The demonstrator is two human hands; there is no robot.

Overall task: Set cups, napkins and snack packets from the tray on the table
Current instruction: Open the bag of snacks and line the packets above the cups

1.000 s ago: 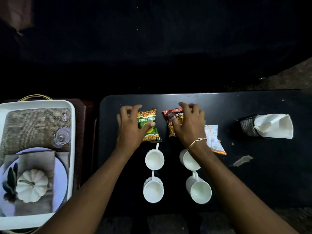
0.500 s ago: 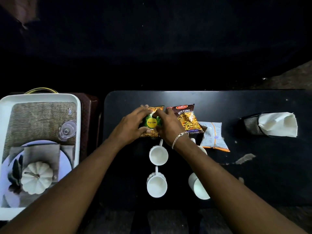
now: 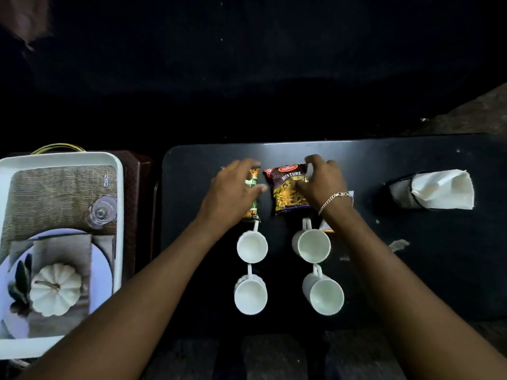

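- Four white ceramic cups (image 3: 252,246) already stood on the black table (image 3: 411,256), two rows of two, handles pointing away, all upright and apparently empty.
- Dark red "Mixture" snack packet (image 3: 289,189) lay flat just beyond the right-hand cups; green and yellow snack packet (image 3: 253,193) lay beside it, close but apart, mostly covered.
- Left hand (image 3: 233,194) rested palm-down over the green packet, fingers spread and loosely extended, seemingly pressing rather than gripping.
- Right hand (image 3: 322,182) curled at the red packet's far right corner, fingers bent on its edge; a true pinch could not be told.
- A third, white and orange snack packet (image 3: 326,227) showed only as a corner under the right wrist.
- White paper napkins (image 3: 444,190) sat in a black mesh holder (image 3: 399,193), tipped on its side well to the right.
- White tray (image 3: 118,215) at left held only a plate, glass and pumpkin decoration.
- Judged nearly finished: only straightening of packets, perhaps righting the holder, left.
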